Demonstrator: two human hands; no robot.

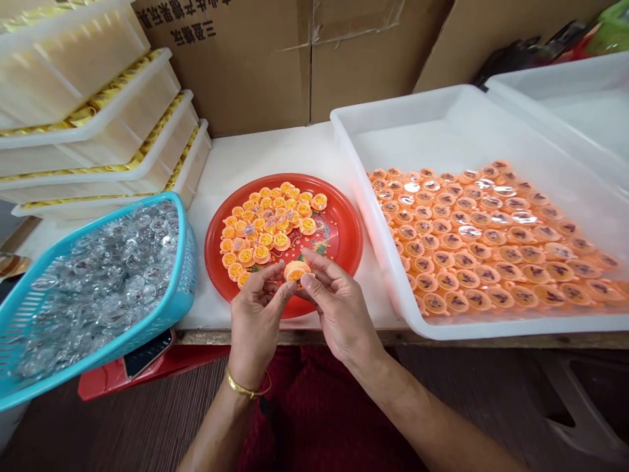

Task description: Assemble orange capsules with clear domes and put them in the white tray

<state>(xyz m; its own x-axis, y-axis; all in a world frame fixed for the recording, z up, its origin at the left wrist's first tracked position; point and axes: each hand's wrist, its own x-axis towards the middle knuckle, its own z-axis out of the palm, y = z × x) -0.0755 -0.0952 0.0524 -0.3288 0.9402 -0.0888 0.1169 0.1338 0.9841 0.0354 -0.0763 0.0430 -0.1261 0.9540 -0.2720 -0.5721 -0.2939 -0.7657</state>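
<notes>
Between my two hands is one small round orange toy cup [297,270], pinched at its sides above the near rim of a red plate [339,246]. My left hand [258,314] grips its left side with thumb and fingers. From the right, my right hand [344,308] presses its thumb and fingers on the same piece. On the plate, several like orange pieces with yellow dotted centres [263,239] lie bunched to the left and back. To the right, a white tray [388,262] holds rows of orange cups with dark-patterned centres [466,278] under shiny clear covers.
A blue basket [184,262] of clear plastic pieces [113,282] overhangs the table's left front edge. Stacked white trays [162,154] with yellow contents rise behind it. Cardboard boxes [246,72] line the back. Below the basket, a phone [147,355] lies on a red surface [103,380].
</notes>
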